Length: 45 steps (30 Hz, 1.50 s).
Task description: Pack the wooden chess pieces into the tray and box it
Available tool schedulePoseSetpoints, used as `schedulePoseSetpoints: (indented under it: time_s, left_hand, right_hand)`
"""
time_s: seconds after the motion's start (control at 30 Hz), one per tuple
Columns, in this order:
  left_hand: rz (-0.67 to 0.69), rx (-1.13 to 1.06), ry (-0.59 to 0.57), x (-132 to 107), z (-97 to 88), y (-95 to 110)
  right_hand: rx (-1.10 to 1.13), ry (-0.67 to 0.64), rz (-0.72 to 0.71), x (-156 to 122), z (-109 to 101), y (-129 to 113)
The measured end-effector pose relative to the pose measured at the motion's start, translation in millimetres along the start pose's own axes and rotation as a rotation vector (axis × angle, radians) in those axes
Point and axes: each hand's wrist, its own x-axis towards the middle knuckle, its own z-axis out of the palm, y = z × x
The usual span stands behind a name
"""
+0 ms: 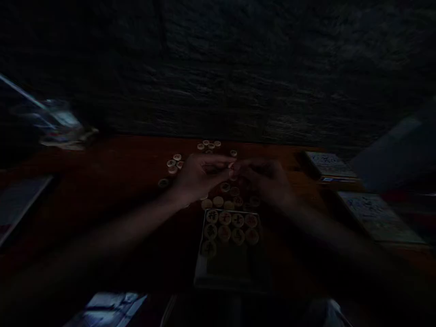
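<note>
Above the middle of the wooden table, my left hand (195,178) and my right hand (269,179) meet fingertip to fingertip. A small round Chinese chess piece (232,166) shows between them, pinched by the fingers of both hands; its marking is too dark to read. Just below stands a shallow rectangular box (200,271) with rows of round Chinese chess pieces (225,218) inside, marked in black and red. The lower part of the box holds no pieces. Loose pieces (218,201) lie beyond its far edge, under and around my hands.
The scene is very dark. More loose pieces (211,146) lie at the back and a cluster (172,169) to the left. Two books or boxes (330,164) (378,218) lie at right. A flat pad (20,209) and a blurred pale object (64,125) are at left. A rough wall (218,68) rises behind.
</note>
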Motion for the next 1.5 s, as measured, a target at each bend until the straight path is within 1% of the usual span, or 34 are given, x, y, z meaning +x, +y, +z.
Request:
schedulePoseSetpoints:
  time_s: [0.13, 0.33, 0.57, 0.77, 0.87, 1.0, 1.17, 1.37, 1.5]
  left_hand:
    - [-0.023, 0.028, 0.044, -0.1, -0.5, 1.3]
    - [0.031, 0.063, 0.011, -2.5, 5.0, -2.6]
    - [0.035, 0.049, -0.021, -4.7, 5.7, -5.0]
    - [-0.012, -0.033, -0.027, -1.3, 1.2, -4.1]
    - [-0.03, -0.073, -0.039, -0.3, -1.5, -4.4]
    - [-0.047, -0.097, 0.001, 0.7, -1.7, -4.9]
    - [-0.085, -0.034, 0.071, 1.5, 0.2, -4.1]
    - [-0.012, 0.05, 0.062, -0.2, 1.7, -3.8]
    - [0.034, 0.104, 0.05, -3.6, 5.0, -1.0]
  right_hand:
    - [-0.024, -0.006, -0.059, 0.5, 1.7, -0.9]
    - [-0.017, 0.014, -0.005, -0.7, 4.8, -6.0]
    - [0.149, 0.003, 0.156, -2.1, 8.8, -7.2]
    - [0.271, -0.051, 0.174, 1.0, 5.0, -5.5]
    - [0.308, -0.075, 0.155, 2.6, 2.7, -4.4]
    - [0.276, -0.079, 0.102, 2.4, 1.9, -4.6]
    - [0.217, -0.06, 0.075, 1.3, 3.8, -6.0]
    - [0.06, -0.01, 0.07, -0.7, 3.0, -1.0]
    - [0.008, 0.0, 0.063, -2.4, 2.4, -2.6]
